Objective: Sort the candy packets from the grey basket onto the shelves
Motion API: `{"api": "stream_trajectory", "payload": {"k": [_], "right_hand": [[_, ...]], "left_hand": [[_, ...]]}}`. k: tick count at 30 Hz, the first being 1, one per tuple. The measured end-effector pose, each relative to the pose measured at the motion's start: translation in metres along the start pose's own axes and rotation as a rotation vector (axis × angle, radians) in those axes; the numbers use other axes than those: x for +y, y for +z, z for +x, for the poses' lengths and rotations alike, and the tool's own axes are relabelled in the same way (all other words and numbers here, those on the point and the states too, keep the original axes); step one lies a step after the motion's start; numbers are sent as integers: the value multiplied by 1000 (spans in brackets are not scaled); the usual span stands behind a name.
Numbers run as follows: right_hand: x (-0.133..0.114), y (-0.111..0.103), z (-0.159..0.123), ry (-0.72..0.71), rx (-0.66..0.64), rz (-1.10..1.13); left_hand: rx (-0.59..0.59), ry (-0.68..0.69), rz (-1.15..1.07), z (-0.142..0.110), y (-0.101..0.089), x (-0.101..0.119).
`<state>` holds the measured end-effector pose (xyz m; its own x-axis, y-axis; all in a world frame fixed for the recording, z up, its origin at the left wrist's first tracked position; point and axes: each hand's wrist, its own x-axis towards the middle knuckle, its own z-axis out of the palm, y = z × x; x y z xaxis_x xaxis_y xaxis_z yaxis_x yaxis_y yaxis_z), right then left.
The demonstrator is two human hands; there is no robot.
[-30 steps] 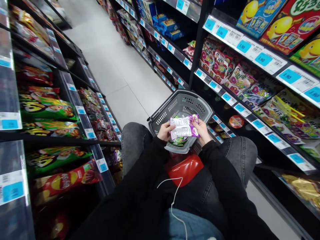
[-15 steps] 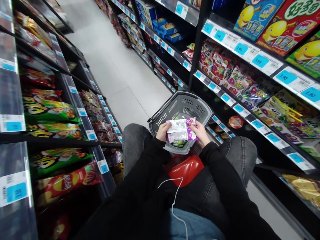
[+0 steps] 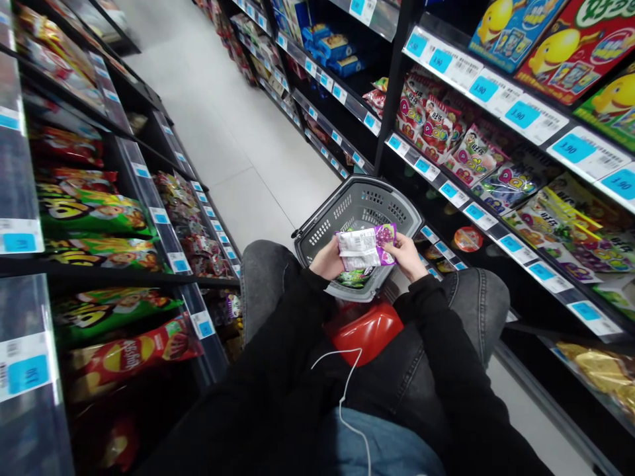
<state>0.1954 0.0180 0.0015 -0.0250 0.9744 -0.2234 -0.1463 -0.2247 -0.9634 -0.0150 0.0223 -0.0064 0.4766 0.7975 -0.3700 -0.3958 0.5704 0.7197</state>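
A small purple and white candy packet (image 3: 361, 248) is held between both hands, its printed back side facing up. My left hand (image 3: 329, 260) grips the packet's left end, with its fingertips partly hidden behind it. At the purple right end, which has a grape picture, my right hand (image 3: 405, 256) pinches the packet. Under the hands stands a grey shopping basket (image 3: 333, 216) with slotted walls. Inside it lies a green packet (image 3: 353, 277), partly covered by the held one.
Shelves with Qoo-like gummy bags (image 3: 439, 125) and cereal boxes (image 3: 560, 56) rise on the right. Green snack bags (image 3: 96, 210) and a red chip bag (image 3: 136, 350) fill the left shelves. A red curved object (image 3: 367, 334) and a white cable (image 3: 342, 400) are near my lap. Grey floor (image 3: 238, 139) runs ahead.
The packet has been lifted slightly and tilted, its right end now higher. My left hand has turned around its end, and my right hand has shifted a little to the right.
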Motion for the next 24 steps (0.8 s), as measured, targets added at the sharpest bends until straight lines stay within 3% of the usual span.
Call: {"api": "stream_trajectory", "payload": {"k": [5,8,10,12,14,17,20,24], "right_hand": [[-8,-1,-6,0,-242,-34],[-14,-2,-7,-88,-353,-87],[-18,-2,-7,-117,-279,-65],[-20,-2,-7,-61,-159,7],[-21,-4,-6,12,-119,19],[-18,-7,-5,37,-194,-239],[-13,-10,-5,-42,-175,-537],[-10,-9,-4,-145,-108,-599]], "left_hand": [[-183,-349,126,-11,-1,2],[-265,-410,196,-11,0,-5],[-256,-356,215,-9,1,-10],[-190,-281,283,-4,2,-14],[-116,-205,396,1,1,-17],[-9,-118,538,8,-2,-19],[58,-74,593,12,-5,-20],[150,95,707,11,-5,-20]]}}
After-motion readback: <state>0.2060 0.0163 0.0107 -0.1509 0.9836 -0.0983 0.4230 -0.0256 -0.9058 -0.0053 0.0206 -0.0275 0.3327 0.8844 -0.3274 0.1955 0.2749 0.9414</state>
